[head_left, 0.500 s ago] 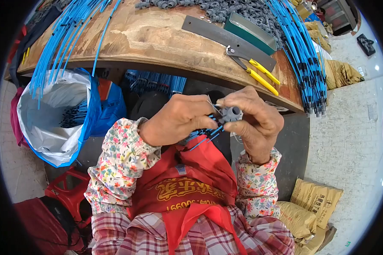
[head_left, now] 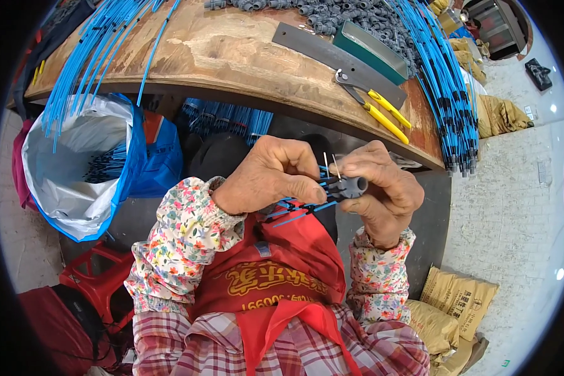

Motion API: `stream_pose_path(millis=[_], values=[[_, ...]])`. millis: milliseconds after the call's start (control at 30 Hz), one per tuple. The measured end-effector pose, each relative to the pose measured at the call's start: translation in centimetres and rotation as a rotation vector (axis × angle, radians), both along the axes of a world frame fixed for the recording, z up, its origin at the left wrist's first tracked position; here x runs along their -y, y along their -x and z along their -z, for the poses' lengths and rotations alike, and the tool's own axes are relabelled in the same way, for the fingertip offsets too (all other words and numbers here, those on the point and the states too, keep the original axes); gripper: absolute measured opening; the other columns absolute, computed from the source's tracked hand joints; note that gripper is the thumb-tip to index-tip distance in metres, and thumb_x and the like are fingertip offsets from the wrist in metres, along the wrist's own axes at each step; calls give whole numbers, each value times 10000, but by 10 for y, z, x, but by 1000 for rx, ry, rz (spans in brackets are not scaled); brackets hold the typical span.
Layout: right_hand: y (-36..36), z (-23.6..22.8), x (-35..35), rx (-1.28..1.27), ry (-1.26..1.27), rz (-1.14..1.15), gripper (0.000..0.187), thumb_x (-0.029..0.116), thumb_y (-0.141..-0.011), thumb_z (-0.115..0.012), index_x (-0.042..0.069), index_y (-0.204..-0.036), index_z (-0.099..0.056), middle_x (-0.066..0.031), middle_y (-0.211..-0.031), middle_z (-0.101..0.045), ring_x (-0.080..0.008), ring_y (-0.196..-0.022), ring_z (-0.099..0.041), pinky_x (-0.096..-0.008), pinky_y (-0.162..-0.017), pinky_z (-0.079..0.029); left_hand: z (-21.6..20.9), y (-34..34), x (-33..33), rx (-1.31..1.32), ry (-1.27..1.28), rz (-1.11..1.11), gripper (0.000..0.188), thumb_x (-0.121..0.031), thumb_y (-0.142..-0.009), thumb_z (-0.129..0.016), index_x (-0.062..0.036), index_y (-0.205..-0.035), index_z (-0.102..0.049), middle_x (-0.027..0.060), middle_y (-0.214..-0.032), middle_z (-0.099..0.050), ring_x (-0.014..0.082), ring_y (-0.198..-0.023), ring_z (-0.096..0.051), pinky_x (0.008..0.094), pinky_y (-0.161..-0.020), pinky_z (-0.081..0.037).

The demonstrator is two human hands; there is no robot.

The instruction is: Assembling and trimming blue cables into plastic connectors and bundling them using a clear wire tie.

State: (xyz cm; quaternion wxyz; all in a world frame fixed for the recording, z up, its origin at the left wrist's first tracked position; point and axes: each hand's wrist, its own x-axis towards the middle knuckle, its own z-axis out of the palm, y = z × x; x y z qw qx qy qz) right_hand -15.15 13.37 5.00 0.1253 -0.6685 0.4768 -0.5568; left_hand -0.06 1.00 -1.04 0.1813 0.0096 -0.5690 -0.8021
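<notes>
In front of my red apron, my right hand (head_left: 385, 191) pinches a grey plastic pipe fitting (head_left: 355, 187) between thumb and fingers, its round opening turned to the right. My left hand (head_left: 272, 172) is closed just left of it, thumb and fingers around thin blue rods (head_left: 294, 216) with black bands. These rods run into or against the fitting's left side; the exact joint is partly hidden by my fingers. Two thin pale wire-like ends (head_left: 334, 166) stick up between my hands.
Beyond my hands is a wooden table (head_left: 232, 56) with yellow-handled pliers (head_left: 382, 113), a flat metal bar (head_left: 313, 50), a green tray (head_left: 370, 53) and piled grey fittings (head_left: 332, 15). Blue rod bundles (head_left: 445, 94) overhang its edge. A blue-and-white bag (head_left: 75, 200) stands at left, near a red stool (head_left: 97, 276).
The fitting has turned and shifted slightly right and down with my right hand. My left fingers have drawn back a little, and the pale wire-like ends now stand more upright.
</notes>
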Motion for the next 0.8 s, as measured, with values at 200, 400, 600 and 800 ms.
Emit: stream_pose_path(millis=[200, 400, 600, 800], values=[[19, 7, -5, 186, 6, -29, 417, 222, -635, -794, -40, -928, -658, -145, -839, -671, -243, -777, -594, -343, -693, -445, 1, 13, -18, -131, -130, -41, 120, -24, -780, -707, 41, -823, -615, 40, -780, -591, 59, -672, -535, 226, -560, -411], [31, 13, -6, 382, 27, -58, 411, 222, -628, -792, -50, -907, -659, -172, -833, -675, -252, -786, -600, -349, -719, -452, -2, 24, -30, -273, 520, -453, 52, -9, -819, -623, 16, -805, -579, 106, -781, -572, 190, -661, -581, 280, -556, -448], [38, 16, -5, 429, 50, -93, 430, 261, -646, -791, -30, -931, -653, -156, -826, -669, -243, -776, -586, -342, -703, -446, -9, 30, -32, -218, 878, -608, 47, -33, -810, -602, 2, -817, -571, 125, -752, -540, 287, -655, -560, 340, -552, -459], [43, 16, -2, 397, 29, -168, 424, 324, -693, -780, 19, -957, -650, -122, -818, -662, -224, -751, -561, -326, -663, -426, 0, 31, -23, -310, 745, -411, 98, -67, -855, -591, 29, -837, -582, 120, -732, -576, 272, -589, -528, 330, -502, -423]])
